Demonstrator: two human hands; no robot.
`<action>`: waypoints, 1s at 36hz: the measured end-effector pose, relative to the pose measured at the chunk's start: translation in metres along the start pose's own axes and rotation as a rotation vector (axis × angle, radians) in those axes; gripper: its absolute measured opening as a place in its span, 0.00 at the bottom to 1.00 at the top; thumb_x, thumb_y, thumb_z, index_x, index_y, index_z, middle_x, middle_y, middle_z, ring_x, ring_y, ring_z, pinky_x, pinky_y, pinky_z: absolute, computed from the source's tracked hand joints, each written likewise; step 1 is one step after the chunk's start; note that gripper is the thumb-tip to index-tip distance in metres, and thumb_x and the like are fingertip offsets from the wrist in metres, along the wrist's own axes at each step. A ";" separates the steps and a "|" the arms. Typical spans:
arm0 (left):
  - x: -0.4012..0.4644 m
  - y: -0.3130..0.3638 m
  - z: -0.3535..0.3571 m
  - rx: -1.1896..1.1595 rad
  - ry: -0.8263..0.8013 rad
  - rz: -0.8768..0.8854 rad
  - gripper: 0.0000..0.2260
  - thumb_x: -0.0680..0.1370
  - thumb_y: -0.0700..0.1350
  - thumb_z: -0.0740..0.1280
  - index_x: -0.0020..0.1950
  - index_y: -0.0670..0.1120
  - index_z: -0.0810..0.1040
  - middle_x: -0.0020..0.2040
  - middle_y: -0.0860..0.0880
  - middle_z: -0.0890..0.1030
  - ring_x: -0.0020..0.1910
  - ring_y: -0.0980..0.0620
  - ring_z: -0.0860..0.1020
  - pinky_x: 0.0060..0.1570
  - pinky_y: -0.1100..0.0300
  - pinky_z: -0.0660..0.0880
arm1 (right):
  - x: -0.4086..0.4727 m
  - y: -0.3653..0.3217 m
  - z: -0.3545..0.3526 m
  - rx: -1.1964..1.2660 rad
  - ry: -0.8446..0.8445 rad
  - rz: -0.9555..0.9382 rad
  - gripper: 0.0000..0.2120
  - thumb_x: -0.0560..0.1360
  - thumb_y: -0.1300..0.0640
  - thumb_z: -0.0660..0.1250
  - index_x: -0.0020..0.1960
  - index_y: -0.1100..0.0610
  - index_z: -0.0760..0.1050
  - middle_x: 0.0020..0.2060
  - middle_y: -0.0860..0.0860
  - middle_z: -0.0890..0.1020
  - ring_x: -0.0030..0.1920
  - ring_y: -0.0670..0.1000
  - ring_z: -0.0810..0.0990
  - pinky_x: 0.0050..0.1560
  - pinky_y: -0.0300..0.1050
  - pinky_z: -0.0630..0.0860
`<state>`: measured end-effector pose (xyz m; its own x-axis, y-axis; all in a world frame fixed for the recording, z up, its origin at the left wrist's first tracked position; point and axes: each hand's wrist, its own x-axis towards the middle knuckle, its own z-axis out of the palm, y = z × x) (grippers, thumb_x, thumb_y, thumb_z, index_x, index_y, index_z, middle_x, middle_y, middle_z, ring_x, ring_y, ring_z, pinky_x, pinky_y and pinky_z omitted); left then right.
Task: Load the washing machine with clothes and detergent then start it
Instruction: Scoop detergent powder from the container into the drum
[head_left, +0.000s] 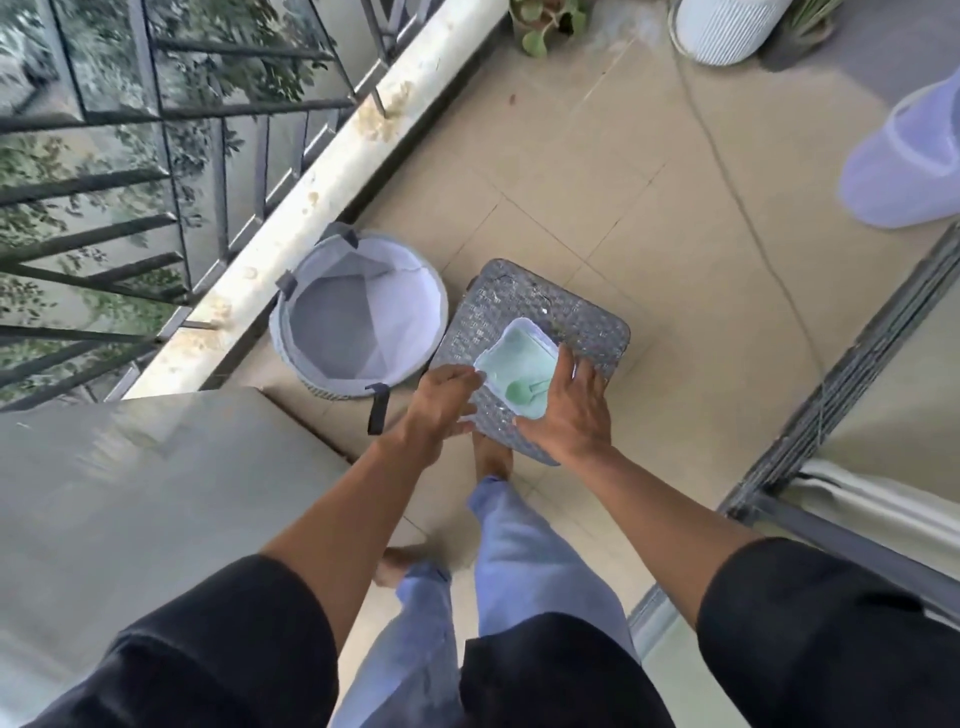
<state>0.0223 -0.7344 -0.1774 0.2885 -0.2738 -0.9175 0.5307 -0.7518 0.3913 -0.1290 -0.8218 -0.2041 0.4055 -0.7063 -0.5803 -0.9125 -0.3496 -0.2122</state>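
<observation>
Head view shows both hands on a small white detergent tub (519, 364) that sits on a grey woven stool (587, 317) on the tiled floor (597, 171). Right hand (571, 410) lies along the tub's near-right side, fingers fairly straight and spread, the thumb toward the near edge; it looks to be steadying or about to lift. Left hand (441, 402) touches the tub's left edge with its fingertips, though whether they pinch the rim cannot be told. Inside the tub lies pale green powder with a green scoop (522, 389) half sunk in it.

Judging by this, the step is fetching detergent. Best to lift the tub level with both hands, or hold it down with one and take the scoop with the other, so no powder spills.

Just left stands an empty laundry basket (358, 317); nearer, at lower left, a flat grey top (145, 478), probably the washing machine.
</observation>
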 end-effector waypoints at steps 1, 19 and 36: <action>-0.001 -0.001 0.000 -0.007 -0.002 0.000 0.09 0.83 0.46 0.69 0.62 0.46 0.82 0.56 0.47 0.81 0.53 0.45 0.80 0.51 0.52 0.79 | -0.001 0.000 0.000 0.015 0.004 0.002 0.60 0.63 0.40 0.81 0.81 0.59 0.51 0.72 0.60 0.65 0.73 0.62 0.65 0.71 0.55 0.71; -0.076 -0.008 -0.056 -0.193 0.030 0.089 0.12 0.80 0.60 0.70 0.53 0.53 0.77 0.54 0.52 0.80 0.52 0.51 0.78 0.66 0.43 0.78 | -0.059 -0.073 -0.056 0.133 0.170 -0.164 0.54 0.61 0.33 0.76 0.78 0.54 0.58 0.70 0.55 0.70 0.71 0.59 0.69 0.63 0.58 0.76; -0.204 -0.053 -0.192 -0.632 0.221 0.526 0.38 0.70 0.62 0.78 0.76 0.57 0.69 0.71 0.50 0.80 0.64 0.42 0.83 0.65 0.42 0.80 | -0.198 -0.209 -0.096 0.214 0.381 -0.681 0.49 0.62 0.32 0.71 0.78 0.51 0.64 0.67 0.51 0.74 0.67 0.57 0.73 0.61 0.54 0.76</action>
<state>0.0887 -0.5233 0.0033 0.7363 -0.3205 -0.5959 0.6105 -0.0650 0.7894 -0.0140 -0.6680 0.0311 0.8311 -0.5553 0.0300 -0.4333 -0.6805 -0.5908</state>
